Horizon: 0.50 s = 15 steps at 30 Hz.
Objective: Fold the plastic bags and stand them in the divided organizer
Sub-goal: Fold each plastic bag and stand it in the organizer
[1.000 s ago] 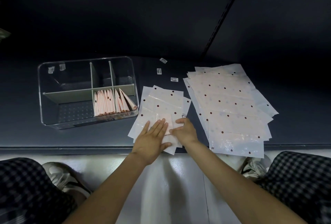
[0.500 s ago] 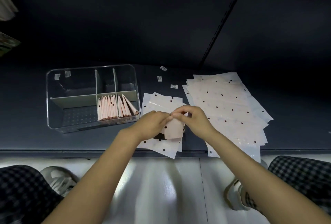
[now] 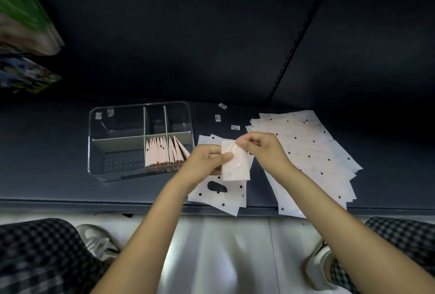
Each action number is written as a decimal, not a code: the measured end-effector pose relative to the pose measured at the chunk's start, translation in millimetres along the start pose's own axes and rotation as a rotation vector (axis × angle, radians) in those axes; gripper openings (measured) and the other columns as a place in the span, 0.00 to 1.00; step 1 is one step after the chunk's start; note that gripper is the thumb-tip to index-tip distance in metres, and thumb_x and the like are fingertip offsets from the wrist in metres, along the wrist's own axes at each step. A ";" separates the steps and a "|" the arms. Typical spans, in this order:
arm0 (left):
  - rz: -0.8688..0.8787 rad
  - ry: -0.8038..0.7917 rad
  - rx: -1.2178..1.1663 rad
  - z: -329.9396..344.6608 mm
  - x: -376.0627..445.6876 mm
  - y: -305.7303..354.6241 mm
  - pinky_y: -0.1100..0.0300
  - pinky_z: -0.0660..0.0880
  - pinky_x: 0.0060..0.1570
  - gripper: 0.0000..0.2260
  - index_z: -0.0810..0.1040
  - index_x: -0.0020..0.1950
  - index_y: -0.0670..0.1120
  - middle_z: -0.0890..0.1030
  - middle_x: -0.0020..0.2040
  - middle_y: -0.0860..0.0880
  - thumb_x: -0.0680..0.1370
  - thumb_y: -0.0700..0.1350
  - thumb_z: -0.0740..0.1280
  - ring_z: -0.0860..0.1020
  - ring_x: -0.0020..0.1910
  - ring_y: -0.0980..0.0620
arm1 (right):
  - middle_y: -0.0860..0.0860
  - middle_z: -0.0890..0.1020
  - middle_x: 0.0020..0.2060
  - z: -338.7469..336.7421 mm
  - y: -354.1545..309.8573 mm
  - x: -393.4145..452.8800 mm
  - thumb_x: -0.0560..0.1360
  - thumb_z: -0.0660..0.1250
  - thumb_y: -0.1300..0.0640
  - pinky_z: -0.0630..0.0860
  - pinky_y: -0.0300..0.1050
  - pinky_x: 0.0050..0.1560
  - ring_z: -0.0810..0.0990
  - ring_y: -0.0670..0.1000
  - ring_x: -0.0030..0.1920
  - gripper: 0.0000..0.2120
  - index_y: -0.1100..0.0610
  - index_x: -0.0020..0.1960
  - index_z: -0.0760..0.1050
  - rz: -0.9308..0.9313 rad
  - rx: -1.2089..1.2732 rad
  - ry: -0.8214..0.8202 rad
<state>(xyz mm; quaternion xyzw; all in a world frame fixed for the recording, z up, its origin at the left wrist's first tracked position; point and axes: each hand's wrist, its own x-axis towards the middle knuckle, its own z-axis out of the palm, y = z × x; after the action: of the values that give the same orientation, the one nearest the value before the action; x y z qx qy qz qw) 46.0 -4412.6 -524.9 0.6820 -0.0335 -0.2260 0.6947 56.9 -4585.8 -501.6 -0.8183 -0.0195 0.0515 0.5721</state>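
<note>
The fold looks finished and the hand-over to the box is the step in hand; the folded bag (image 3: 235, 160), a small pinkish-white packet, is held in the air above the small pile of flat dotted bags (image 3: 220, 196), just right of the clear divided organizer (image 3: 138, 171); the left hand (image 3: 207, 164) pinches its left edge, thumb on the front and fingers closed behind; the right hand (image 3: 261, 146) nips the top corner between thumb and forefinger, the other fingers curled in.

Next, by my judgement, the packet must be carried left and slid on edge into the front-right compartment, beside the row of folded bags (image 3: 164, 152) already standing there; that row fans out toward the right wall, so the slot left is narrow and the packet may spring open if released early; 1 hand should keep the fold pressed until it is wedged.

The large stack of unfolded bags (image 3: 313, 157) lies well apart on the right.

Against 0.5 s ago, the packet sits higher and more upright, and the right hand has shifted to its top corner.
</note>
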 end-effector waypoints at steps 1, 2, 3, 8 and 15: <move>-0.013 0.034 -0.022 0.9 -1.7 -0.6 0.56 0.81 0.47 0.06 0.82 0.45 0.41 0.84 0.41 0.45 0.77 0.42 0.67 0.82 0.42 0.49 | 0.41 0.83 0.34 0.9 -0.8 0.0 0.75 0.67 0.61 0.74 0.27 0.38 0.80 0.37 0.37 0.09 0.51 0.40 0.81 0.009 0.021 0.010; -0.026 0.065 -0.040 1.5 -3.1 -1.0 0.56 0.81 0.46 0.06 0.82 0.44 0.41 0.84 0.40 0.46 0.77 0.42 0.67 0.82 0.41 0.50 | 0.41 0.83 0.34 2.3 -0.7 -0.3 0.75 0.67 0.61 0.75 0.29 0.39 0.80 0.38 0.37 0.08 0.50 0.40 0.81 0.019 0.041 0.021; -0.037 0.083 -0.056 2.0 -4.5 -1.3 0.58 0.81 0.43 0.06 0.82 0.43 0.42 0.84 0.39 0.47 0.77 0.41 0.67 0.83 0.40 0.51 | 0.42 0.84 0.35 4.0 -0.4 -1.1 0.74 0.68 0.60 0.77 0.31 0.41 0.81 0.39 0.37 0.08 0.50 0.40 0.82 0.034 0.065 0.034; -0.130 0.079 -0.107 -1.6 -11.9 -4.1 0.64 0.79 0.37 0.02 0.82 0.44 0.41 0.85 0.41 0.46 0.75 0.39 0.70 0.84 0.40 0.52 | 0.45 0.85 0.37 8.4 2.1 0.8 0.72 0.70 0.61 0.77 0.36 0.43 0.82 0.43 0.39 0.07 0.49 0.39 0.82 0.090 0.091 0.132; -0.004 0.436 0.092 2.9 -10.7 -7.6 0.59 0.80 0.39 0.06 0.79 0.40 0.43 0.82 0.37 0.45 0.76 0.39 0.67 0.83 0.36 0.50 | 0.40 0.80 0.43 25.1 5.2 -8.7 0.76 0.67 0.53 0.71 0.27 0.43 0.77 0.36 0.43 0.05 0.50 0.51 0.77 0.033 -0.145 0.374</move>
<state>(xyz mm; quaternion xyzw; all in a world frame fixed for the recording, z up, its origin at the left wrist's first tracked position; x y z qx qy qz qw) 33.3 -4411.2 -529.2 0.7458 0.1088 -0.0728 0.6532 45.4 -4564.9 -514.5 -0.8528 0.0967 -0.0934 0.5046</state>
